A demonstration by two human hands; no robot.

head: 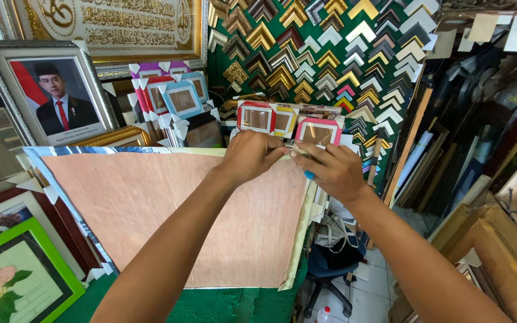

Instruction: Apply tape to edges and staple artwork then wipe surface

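Board [169, 209] lay flat on the green-covered table [210, 308], brown backing side up, far right corner pushed toward the display wall, so the corner sat right under both hands. Left hand [251, 154] was pressed down on that corner, fingers curled and closed onto the edge, likely pinning it so it couldn't slide. Right hand [330, 170] met it from the other side, fingers closed round a small tool with a blue tip [309, 174]; couldn't tell what kind, most of it was hidden in the fist. A pale cream strip [303, 233] ran down the board's right edge, overhanging the table. Small frames in red, yellow and pink [288, 122] stood just behind the hands, white card protectors on their corners. Light-blue and purple frames [178, 96] stood to the left of those. Wall behind held a green panel of frame-corner samples [324, 60], V-shaped, gold, silver, black and coloured, hung in rows for easy comparison. Upper left: large gilt-framed panel with gold ornamental script [115, 27]. Below it a silver-framed portrait photo [52, 93], leaning. Bottom left: green-framed flower picture [13, 275]. Lengths of moulding stock [426, 167] were leaned upright at right. Office chair [330, 269] sat below the table edge.
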